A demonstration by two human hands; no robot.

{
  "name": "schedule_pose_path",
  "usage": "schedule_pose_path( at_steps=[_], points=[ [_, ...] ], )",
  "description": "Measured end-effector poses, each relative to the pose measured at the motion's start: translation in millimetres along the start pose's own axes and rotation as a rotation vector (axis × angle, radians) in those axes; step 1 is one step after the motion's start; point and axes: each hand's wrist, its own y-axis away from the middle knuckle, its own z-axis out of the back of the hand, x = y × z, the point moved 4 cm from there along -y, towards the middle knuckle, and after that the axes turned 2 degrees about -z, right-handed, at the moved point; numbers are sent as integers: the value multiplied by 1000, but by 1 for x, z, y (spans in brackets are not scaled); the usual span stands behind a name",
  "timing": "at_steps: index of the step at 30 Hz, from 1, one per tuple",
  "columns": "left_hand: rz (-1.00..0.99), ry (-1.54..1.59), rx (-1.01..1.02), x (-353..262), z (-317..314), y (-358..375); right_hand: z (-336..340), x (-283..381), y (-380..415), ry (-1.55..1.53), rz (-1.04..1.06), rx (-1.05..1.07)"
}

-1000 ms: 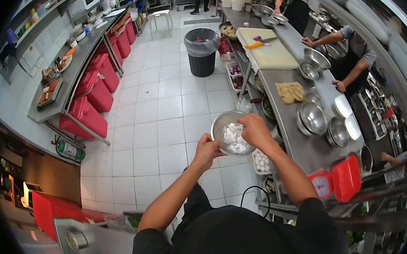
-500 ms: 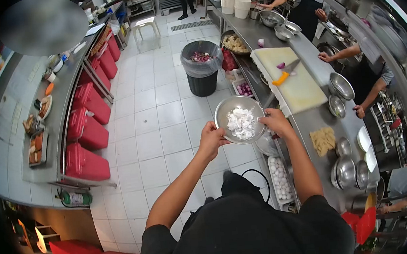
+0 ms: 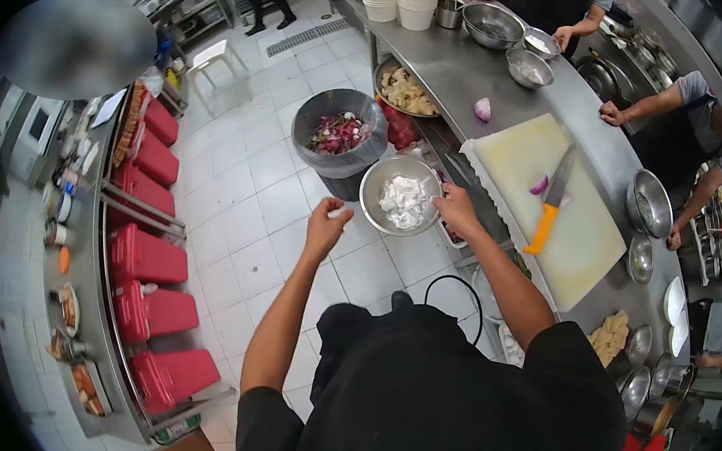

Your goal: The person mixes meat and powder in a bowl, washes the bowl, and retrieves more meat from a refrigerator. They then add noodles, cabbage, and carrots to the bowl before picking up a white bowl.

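My right hand (image 3: pixel 457 210) grips the right rim of a steel mixing bowl (image 3: pixel 371 210), thumb over the edge. Inside the bowl lies a clumpy white powder (image 3: pixel 404 201). My left hand (image 3: pixel 325 229) is in the air just left of the bowl, apart from it, fingers loosely bent and nothing visible in them. Behind the bowl stands a lined trash bin (image 3: pixel 321 162) with purple and white onion scraps (image 3: pixel 340 133). To the right, a cutting board (image 3: pixel 582 245) carries a knife with an orange handle (image 3: pixel 542 228) and a piece of purple onion (image 3: pixel 539 185).
The steel counter (image 3: pixel 450 67) runs along my right, with steel bowls (image 3: pixel 494 25), stacked white tubs (image 3: pixel 418 1) and an onion (image 3: pixel 482 110). Co-workers' arms (image 3: pixel 651 101) reach in across it. Red bins (image 3: pixel 158 312) line the left counter. A white stool (image 3: pixel 213 56) stands farther back.
My left hand has let go of the bowl and moved left. The bowl, held by my right hand, now appears nearer the trash bin. The view has turned and shifted forward.
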Motion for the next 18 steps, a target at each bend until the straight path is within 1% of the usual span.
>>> schedule_pose_path(
  at_steps=[2,3,4,6,8,9,11,13,14,15,17,18],
  points=[
    [-257,-308,6,-1,1,-84,-7,-9,-43,6,31,-98],
    [-217,-332,33,-14,-4,-116,-12,-18,-62,1,-7,-124],
    [-224,-414,78,-18,-12,-154,-17,-28,-79,-5,-52,-155],
    [-492,-543,93,-22,-32,-230,-24,-45,-111,38,-110,-229],
    [-477,-587,196,-30,-58,-298,-37,-57,-141,126,-143,-309],
    [-476,-603,247,-35,-76,-334,-45,-62,-154,21,-101,-367],
    [-576,-646,329,-28,-112,-399,-65,-91,-173,-19,-207,-414],
    [-726,-679,408,-26,-157,-483,-71,-101,-207,-69,-276,-463],
    [-793,-707,459,-12,-172,-512,-81,-96,-210,-108,-323,-467],
    [-791,-772,475,-2,-183,-532,-91,-91,-216,-156,-359,-483],
    [-821,-892,480,-1,-210,-565,-106,-117,-224,-209,-384,-633],
    [-835,-945,500,9,-225,-580,-112,-135,-221,-229,-390,-706]
  ],
)
